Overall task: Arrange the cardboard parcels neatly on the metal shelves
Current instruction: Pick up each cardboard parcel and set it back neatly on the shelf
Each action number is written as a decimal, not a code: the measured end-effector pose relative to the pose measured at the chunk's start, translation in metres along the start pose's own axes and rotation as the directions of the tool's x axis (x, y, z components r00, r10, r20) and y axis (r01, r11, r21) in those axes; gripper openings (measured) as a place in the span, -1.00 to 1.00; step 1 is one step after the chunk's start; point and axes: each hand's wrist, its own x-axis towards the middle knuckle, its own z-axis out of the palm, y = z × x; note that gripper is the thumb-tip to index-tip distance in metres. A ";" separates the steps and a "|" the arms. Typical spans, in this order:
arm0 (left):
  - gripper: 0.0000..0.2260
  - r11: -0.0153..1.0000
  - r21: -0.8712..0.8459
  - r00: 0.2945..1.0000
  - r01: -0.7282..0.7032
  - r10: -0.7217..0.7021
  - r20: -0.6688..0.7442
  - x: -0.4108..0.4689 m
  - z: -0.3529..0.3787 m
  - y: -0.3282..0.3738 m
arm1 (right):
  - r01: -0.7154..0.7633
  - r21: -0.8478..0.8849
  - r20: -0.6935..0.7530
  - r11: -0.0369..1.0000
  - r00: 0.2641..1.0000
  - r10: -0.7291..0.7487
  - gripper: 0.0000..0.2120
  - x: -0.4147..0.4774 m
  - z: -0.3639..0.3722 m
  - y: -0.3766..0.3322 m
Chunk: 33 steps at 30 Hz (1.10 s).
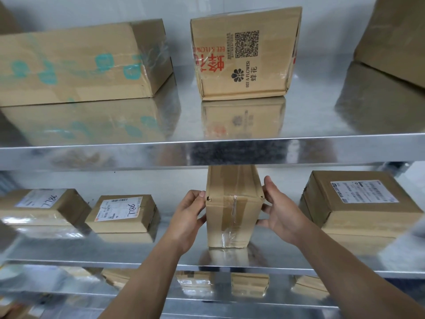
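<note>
A tall parcel [232, 217] stands on its narrow end near the front of the middle shelf [161, 249]. It is held between the left hand [187, 218] and the right hand [281, 215] — fingers [262, 222] of both clamped against its side walls, thumbs up near the top corners.

We see the risk plainly. The box is taller than it is wide and rests on polished metal that mirrors everything. Once the grip loosens, a small nudge could tip it or slide it toward the front edge, which lies close.

Its top runs up behind the lip of the upper shelf [207, 153]. The lip hides the gap, so we cannot say whether there is room — a push further back might jam or scuff the top there.

The clear tape [233, 210] on the front face looks loose, and dragging could peel it more.

A small labelled parcel [124, 212] sits apart to the left and a larger labelled parcel [358, 203] to the right. A sideways topple could knock either out of line.
</note>
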 end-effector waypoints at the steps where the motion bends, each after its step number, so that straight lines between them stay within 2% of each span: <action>1: -0.78 1.000 0.019 1.000 -0.007 0.007 -0.006 0.000 0.001 0.001 | 0.004 0.001 0.008 1.000 1.000 -0.004 -0.51 0.000 0.000 -0.003; 3: -0.80 0.996 0.074 0.999 -0.040 0.040 -0.003 0.002 0.000 0.001 | 0.017 -0.031 0.022 0.999 1.000 -0.016 -0.49 0.001 -0.001 -0.008; 5: -0.85 0.988 0.139 0.997 -0.072 0.071 0.014 0.004 -0.001 0.001 | 0.022 -0.065 0.018 0.998 1.000 -0.021 -0.58 0.003 -0.003 -0.011; 10: -0.79 0.992 0.082 0.995 -0.092 0.094 -0.023 0.009 -0.005 -0.005 | 0.004 0.088 0.027 0.996 1.000 -0.007 -0.78 0.009 -0.011 -0.003; 15: -0.79 0.957 0.289 0.991 0.018 0.022 -0.133 0.014 -0.012 -0.018 | -0.043 0.252 0.045 0.967 0.998 0.033 -0.68 0.011 -0.019 0.009; 18: -0.79 0.945 0.316 0.981 0.091 -0.030 -0.194 0.019 -0.019 -0.029 | -0.064 0.331 0.043 0.942 0.998 0.053 -0.63 0.011 -0.021 0.013; 21: -0.64 0.926 0.340 0.956 0.167 -0.067 -0.286 0.020 -0.026 -0.034 | -0.083 0.418 0.035 0.905 0.997 0.076 -0.62 0.012 -0.026 0.018; 23: -0.57 0.940 0.272 0.932 0.208 -0.106 -0.347 0.021 -0.030 -0.034 | -0.096 0.471 0.023 0.877 0.995 0.096 -0.62 0.013 -0.030 0.021; 26: -0.67 0.955 0.010 0.906 0.297 -0.279 -0.319 0.023 -0.034 -0.028 | -0.097 0.518 0.004 0.850 0.994 0.111 -0.66 0.012 -0.031 0.026; 28: -0.73 0.944 0.002 0.904 0.331 -0.317 -0.287 0.023 -0.035 -0.023 | -0.065 0.490 0.005 0.869 0.997 0.071 -0.69 0.013 -0.034 0.030; 30: -0.77 0.950 0.013 0.906 0.313 -0.295 -0.303 0.026 -0.037 -0.022 | -0.026 0.389 -0.028 0.921 0.999 0.039 -0.69 0.017 -0.037 0.032; 31: -0.77 0.953 0.019 0.906 0.302 -0.280 -0.316 0.028 -0.039 -0.022 | -0.011 0.280 -0.088 0.960 0.995 0.037 -0.67 0.020 -0.038 0.034; 33: -0.77 0.959 0.048 0.907 0.280 -0.247 -0.342 0.032 -0.045 -0.022 | -0.021 -0.109 -0.223 0.994 0.975 -0.004 -0.64 0.025 -0.037 0.036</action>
